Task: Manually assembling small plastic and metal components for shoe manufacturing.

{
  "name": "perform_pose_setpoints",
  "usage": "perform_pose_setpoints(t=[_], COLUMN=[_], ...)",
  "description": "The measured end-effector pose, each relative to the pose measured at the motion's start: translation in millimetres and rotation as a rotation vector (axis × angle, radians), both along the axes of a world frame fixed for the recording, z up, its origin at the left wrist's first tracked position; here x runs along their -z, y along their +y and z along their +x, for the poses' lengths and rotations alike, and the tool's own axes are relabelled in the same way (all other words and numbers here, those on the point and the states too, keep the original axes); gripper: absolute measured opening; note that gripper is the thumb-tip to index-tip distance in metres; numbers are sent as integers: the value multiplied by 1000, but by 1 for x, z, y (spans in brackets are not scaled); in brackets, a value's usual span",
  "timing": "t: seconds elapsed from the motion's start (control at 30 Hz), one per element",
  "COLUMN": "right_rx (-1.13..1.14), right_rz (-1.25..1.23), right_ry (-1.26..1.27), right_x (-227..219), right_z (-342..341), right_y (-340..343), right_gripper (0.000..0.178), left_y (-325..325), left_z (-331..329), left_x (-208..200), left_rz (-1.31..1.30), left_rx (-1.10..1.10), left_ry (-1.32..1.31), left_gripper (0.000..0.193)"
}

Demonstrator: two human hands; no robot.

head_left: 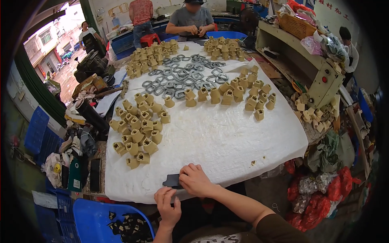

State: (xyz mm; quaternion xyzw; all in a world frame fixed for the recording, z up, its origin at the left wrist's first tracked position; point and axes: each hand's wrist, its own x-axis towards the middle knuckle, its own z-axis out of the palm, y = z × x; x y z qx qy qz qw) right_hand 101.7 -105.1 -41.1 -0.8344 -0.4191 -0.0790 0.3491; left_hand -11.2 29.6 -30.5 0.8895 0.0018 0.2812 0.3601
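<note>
At the near edge of the white-covered table lies a flat dark grey piece (172, 181), its material too indistinct to tell. My right hand (197, 180) grips its right end with bent fingers. Just below its left end is my left hand (168, 207), fingers loosely bent and thumb apart, with nothing visible in it. Ahead and to the left stand many tan hollow blocks (137, 135) with shaped openings. A further row of tan blocks (227, 97) runs across the middle right, and grey metal rings (184, 77) are piled behind.
A blue tub (87, 218) with dark-and-tan pieces sits at the lower left. Clutter and a black cylinder (92, 115) line the left side. A machine with a red button (324, 79) stands right, red bags (318, 210) below it. A person (191, 22) works across the table.
</note>
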Motion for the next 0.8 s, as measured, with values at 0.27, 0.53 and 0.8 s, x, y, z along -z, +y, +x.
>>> perform_pose_setpoints(t=[0.27,0.53,0.8], right_rx=[24,41,39], right_rz=[-26,13,83], right_ry=[21,27,83], right_x=[8,6,6], right_z=[4,5,6], right_y=[5,4,3], right_gripper=[8,10,7], left_y=[-10,-17,-14], left_z=[1,-8,-7], left_x=[9,17,25], left_rz=[308,474,462], left_rx=[66,-48,-28], left_ry=[81,126,160], left_gripper=[47,47,50])
